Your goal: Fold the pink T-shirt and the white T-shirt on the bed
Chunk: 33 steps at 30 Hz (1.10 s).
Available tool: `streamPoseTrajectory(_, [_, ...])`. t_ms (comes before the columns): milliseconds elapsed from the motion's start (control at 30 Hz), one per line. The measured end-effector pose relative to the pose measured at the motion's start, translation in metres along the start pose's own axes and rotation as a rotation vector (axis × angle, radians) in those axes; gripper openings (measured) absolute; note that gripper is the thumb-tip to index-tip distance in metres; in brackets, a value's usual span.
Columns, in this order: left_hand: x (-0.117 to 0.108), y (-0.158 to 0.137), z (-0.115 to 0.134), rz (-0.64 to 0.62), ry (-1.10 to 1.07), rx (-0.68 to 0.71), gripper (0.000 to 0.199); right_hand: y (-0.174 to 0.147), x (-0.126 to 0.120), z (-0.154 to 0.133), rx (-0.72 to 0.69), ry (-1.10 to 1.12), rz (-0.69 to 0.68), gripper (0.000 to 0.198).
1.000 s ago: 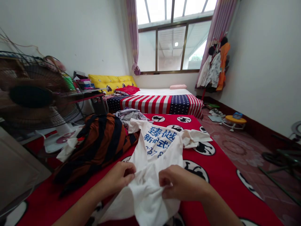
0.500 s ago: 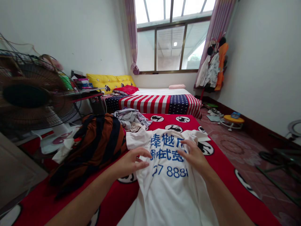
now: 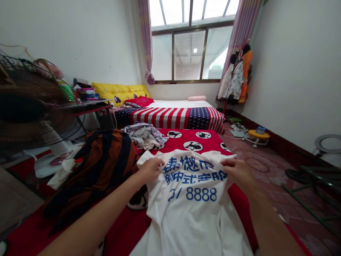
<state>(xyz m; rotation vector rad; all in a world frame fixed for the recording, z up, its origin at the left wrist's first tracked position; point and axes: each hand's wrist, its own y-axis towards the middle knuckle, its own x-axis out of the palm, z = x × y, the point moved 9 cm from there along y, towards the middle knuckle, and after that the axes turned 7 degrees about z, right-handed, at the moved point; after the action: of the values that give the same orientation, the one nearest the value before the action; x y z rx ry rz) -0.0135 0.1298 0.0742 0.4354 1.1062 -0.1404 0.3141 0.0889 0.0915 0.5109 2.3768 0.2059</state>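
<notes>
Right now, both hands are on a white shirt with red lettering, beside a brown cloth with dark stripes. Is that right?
Not quite: the lettering is blue, as the head view shows. The left hand and right hand are on the white shirt, beside the striped cloth.

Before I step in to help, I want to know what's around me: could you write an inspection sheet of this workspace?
Surface: red blanket with white circles and black figures, partly covered.
Job's things: white shirt, blue print facing up, creased.
Clutter: brown-and-dark striped cloth and pile of greyish clothes, left of the shirt.
Hands: left hand and right hand each grip the shirt's upper part.
Cables: thin cord above the fan.
Surroundings: fan at left; bed and window ahead; yellow stool at right.
</notes>
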Motion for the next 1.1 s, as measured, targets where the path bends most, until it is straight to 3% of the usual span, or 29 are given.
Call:
streamPoseTrajectory(67, [-0.017,-0.023,0.005,-0.162,-0.045,0.050,0.035,-0.001,-0.039,-0.007,0.044,-0.128,0.084,0.022])
streamPoseTrajectory(133, [-0.024,-0.055,0.016,-0.470,-0.152,0.115,0.034,-0.004,-0.076,-0.017,0.068,-0.267,0.262,0.022])
streamPoseTrajectory(200, [-0.033,-0.079,0.024,-0.689,-0.226,0.121,0.029,-0.008,-0.093,-0.030,0.038,-0.303,0.421,0.023])
streamPoseTrajectory(233, [-0.037,-0.082,0.027,-0.706,-0.246,0.124,0.026,-0.009,-0.089,-0.035,-0.003,-0.261,0.448,0.023])
streamPoseTrajectory(300, [-0.043,-0.067,0.028,-0.526,-0.263,0.118,0.022,-0.006,-0.059,-0.043,-0.106,-0.102,0.385,0.024])
streamPoseTrajectory(367, [-0.043,-0.043,0.022,-0.210,-0.272,0.098,0.024,-0.004,-0.012,-0.045,-0.204,0.030,0.238,0.028])
streamPoseTrajectory(433, [-0.029,-0.026,0.011,0.021,-0.264,0.073,0.034,-0.004,0.031,-0.038,-0.250,0.018,0.120,0.041])
streamPoseTrajectory(533, [0.009,-0.015,-0.010,0.104,-0.203,-0.024,0.055,-0.003,0.063,-0.008,-0.169,-0.161,0.025,0.066])
streamPoseTrajectory(600, [0.026,-0.015,-0.019,0.076,-0.155,-0.073,0.056,-0.002,0.065,0.011,-0.087,-0.256,-0.039,0.071])
streamPoseTrajectory(667, [0.033,-0.018,-0.019,-0.006,-0.153,-0.082,0.043,-0.001,0.060,0.019,-0.046,-0.263,-0.143,0.056])
streamPoseTrajectory(733, [0.025,-0.022,-0.019,-0.049,-0.188,-0.102,0.028,0.001,0.045,0.016,-0.006,-0.143,-0.149,0.038])
streamPoseTrajectory(800, [-0.005,-0.022,-0.023,0.077,-0.238,-0.127,0.025,0.006,0.013,0.009,0.045,0.086,0.061,0.031])
streamPoseTrajectory(900, [-0.069,-0.030,-0.036,0.499,-0.305,-0.161,0.027,-0.002,-0.045,0.001,-0.013,0.455,0.574,0.023])
streamPoseTrajectory(933, [-0.084,-0.034,-0.040,0.600,-0.311,-0.167,0.028,-0.007,-0.056,0.001,-0.052,0.527,0.682,0.020])
streamPoseTrajectory(1000, [-0.100,-0.040,-0.042,0.675,-0.314,-0.159,0.027,-0.007,-0.061,0.006,-0.050,0.557,0.735,0.016])
streamPoseTrajectory(1100, [-0.100,-0.047,-0.026,0.577,-0.366,-0.073,0.020,0.005,-0.033,0.023,0.081,0.438,0.529,0.025])
